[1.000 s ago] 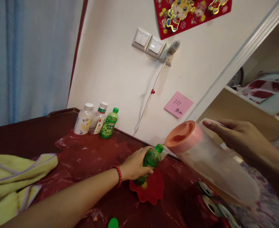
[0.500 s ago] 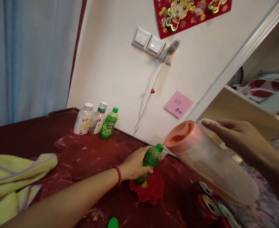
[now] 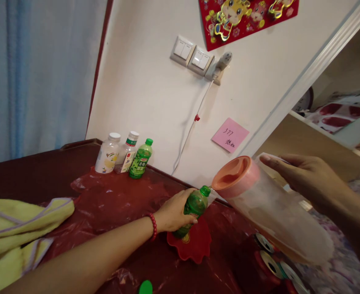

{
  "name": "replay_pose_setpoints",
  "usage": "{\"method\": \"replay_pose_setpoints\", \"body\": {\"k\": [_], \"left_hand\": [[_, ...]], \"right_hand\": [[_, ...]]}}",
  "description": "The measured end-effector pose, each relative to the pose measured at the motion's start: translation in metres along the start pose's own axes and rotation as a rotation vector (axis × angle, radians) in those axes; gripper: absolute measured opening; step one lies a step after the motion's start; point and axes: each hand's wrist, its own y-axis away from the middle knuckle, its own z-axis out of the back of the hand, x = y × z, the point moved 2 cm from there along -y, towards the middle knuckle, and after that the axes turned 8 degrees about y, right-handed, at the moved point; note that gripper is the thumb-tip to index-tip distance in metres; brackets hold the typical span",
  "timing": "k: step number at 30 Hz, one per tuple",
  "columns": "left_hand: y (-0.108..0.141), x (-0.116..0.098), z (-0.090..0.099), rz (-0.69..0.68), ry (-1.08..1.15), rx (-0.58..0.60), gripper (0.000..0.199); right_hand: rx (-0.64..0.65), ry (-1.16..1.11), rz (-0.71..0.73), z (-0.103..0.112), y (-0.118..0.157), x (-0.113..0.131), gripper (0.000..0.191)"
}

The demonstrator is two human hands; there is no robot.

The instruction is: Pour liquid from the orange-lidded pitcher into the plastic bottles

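Observation:
My left hand [image 3: 175,212], with a red bead bracelet on the wrist, is wrapped round a green plastic bottle [image 3: 197,203]. The bottle leans slightly over a red scalloped dish [image 3: 195,245]. In my right hand [image 3: 308,173] is the handle of a cloudy plastic pitcher [image 3: 278,212] with an orange lid [image 3: 232,175]. The pitcher is tilted left, its spout close to the bottle's mouth. Whether liquid passes between them I cannot make out. A loose green cap [image 3: 146,287] lies at the table's front edge of view.
Three capped bottles stand by the wall: a white one [image 3: 107,154], a clear one [image 3: 127,153] and a green one [image 3: 141,159]. Several cans [image 3: 268,263] stand below the pitcher. A yellow towel [image 3: 20,220] lies at left on the dark red table [image 3: 112,204].

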Motion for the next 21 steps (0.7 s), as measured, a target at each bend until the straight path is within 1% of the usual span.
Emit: {"method": "replay_pose_setpoints", "body": {"k": [5,14,21], "left_hand": [[-0.0003,-0.0018,0.0002,0.029,-0.004,0.005,0.083],[-0.0004,-0.0028,0.0011,0.016,-0.008,0.008,0.082],[0.0006,-0.0058,0.0018,0.023,0.004,0.003,0.081]], "right_hand": [[0.018,0.016,-0.002,-0.0012,0.0004,0.0014,0.065],[0.015,0.045,0.007,-0.0026,0.0003,0.0005,0.063],[0.004,-0.030,-0.003,-0.0044,-0.0005,0.0008,0.065]]}}
